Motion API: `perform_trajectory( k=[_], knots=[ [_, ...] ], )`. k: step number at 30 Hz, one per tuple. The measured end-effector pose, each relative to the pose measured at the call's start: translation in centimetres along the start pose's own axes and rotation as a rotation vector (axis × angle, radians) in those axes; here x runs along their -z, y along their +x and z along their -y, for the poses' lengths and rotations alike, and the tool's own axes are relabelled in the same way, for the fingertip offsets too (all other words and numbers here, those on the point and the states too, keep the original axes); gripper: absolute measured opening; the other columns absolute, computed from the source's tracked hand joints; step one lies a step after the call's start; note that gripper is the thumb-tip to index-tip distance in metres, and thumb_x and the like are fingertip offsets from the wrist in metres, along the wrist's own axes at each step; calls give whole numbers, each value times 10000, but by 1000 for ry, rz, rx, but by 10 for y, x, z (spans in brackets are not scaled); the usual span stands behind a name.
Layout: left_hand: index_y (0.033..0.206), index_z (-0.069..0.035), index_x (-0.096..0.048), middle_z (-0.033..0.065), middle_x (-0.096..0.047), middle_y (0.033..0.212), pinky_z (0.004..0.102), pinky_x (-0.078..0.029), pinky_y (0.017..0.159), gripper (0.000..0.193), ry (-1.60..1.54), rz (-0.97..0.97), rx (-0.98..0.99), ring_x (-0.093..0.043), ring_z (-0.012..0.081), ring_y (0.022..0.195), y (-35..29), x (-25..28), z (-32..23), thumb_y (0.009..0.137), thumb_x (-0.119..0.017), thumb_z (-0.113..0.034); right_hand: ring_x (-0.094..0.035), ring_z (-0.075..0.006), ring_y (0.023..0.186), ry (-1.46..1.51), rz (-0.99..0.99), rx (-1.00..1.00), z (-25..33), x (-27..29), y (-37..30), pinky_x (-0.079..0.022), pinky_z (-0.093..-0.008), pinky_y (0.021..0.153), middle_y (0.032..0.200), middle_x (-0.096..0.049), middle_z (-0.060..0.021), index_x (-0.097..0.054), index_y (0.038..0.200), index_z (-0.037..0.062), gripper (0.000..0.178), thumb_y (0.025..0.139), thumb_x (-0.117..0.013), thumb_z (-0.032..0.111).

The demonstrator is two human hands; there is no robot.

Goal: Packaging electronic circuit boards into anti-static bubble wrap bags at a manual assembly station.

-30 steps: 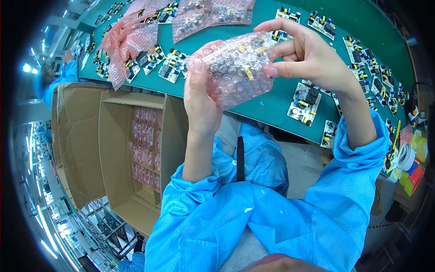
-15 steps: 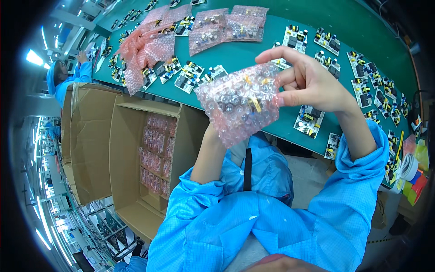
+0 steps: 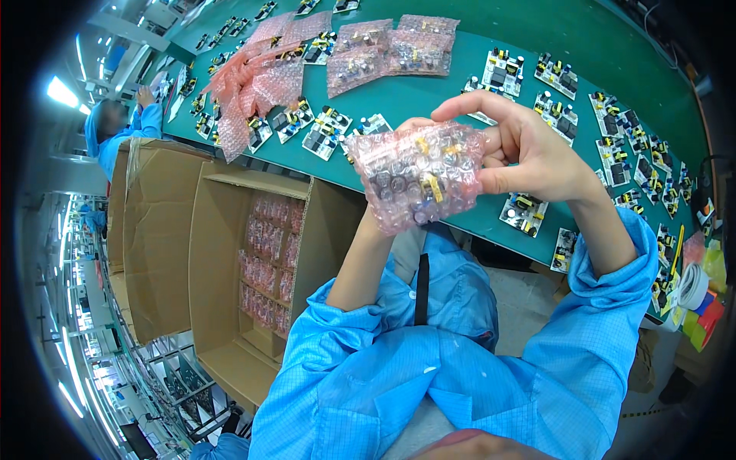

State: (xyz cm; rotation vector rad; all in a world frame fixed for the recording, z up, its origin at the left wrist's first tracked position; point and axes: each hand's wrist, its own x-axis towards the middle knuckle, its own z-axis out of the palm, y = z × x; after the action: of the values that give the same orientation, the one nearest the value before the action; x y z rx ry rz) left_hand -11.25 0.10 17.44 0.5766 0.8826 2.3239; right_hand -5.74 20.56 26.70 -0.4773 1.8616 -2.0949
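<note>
A circuit board in a pink bubble-wrap bag (image 3: 418, 175) is held up in front of me, over the table's near edge. My right hand (image 3: 525, 149) grips the bag's right edge between thumb and fingers, with the index finger arched above it. Behind the bag is my left hand (image 3: 415, 123); only a bit of finger at the top edge and the wrist below show, and it supports the bag from the back. Yellow and dark parts of the board show through the wrap.
Many bare circuit boards (image 3: 502, 73) lie on the green table (image 3: 429, 100). Several wrapped boards (image 3: 420, 52) and a heap of empty pink bubble bags (image 3: 261, 84) lie farther back. An open carton (image 3: 218, 245) with wrapped boards inside stands left. A person in blue (image 3: 123, 123) sits far left.
The bag has shifted slightly right and tilted more level in my hands. A bit of left-hand finger now shows above its top edge.
</note>
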Motion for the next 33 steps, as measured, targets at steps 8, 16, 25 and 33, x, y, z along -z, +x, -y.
perform_trajectory(
  k=[8,16,25,33],
  knots=[
    [1447,-43,-433,154,-587,1372,437,-552,1026,582,-230,-144,-24,-640,267,1193,-10,-2,-13,1096,-311,-492,-471,52,604,-103,-96,42,-7,13,2,-325,-134,535,976,-748,-53,-458,1425,4,673,844,-793,59],
    [1463,-53,-422,114,-582,1390,448,-459,1079,653,141,-223,-50,-582,264,1276,-4,-27,-18,1093,-238,-558,-704,-78,932,-78,-181,59,-12,11,3,-535,-168,732,1133,-730,-143,-413,1461,24,670,883,-752,43],
    [1432,-7,-428,126,-597,1322,367,-482,1048,427,201,-249,-142,-601,194,1197,-3,-26,-11,1058,-544,-175,-599,-20,685,-174,-305,-46,-15,7,3,-402,-160,521,1011,-732,-65,-449,1235,89,425,921,-735,98],
    [1376,1,-458,118,-609,1306,351,-480,1043,430,280,-298,-228,-602,188,1192,-3,-27,-10,988,-636,-48,-589,-47,838,-148,-258,35,-19,8,4,-473,-193,672,1159,-630,-39,-533,1149,74,279,948,-713,147]
  ],
)
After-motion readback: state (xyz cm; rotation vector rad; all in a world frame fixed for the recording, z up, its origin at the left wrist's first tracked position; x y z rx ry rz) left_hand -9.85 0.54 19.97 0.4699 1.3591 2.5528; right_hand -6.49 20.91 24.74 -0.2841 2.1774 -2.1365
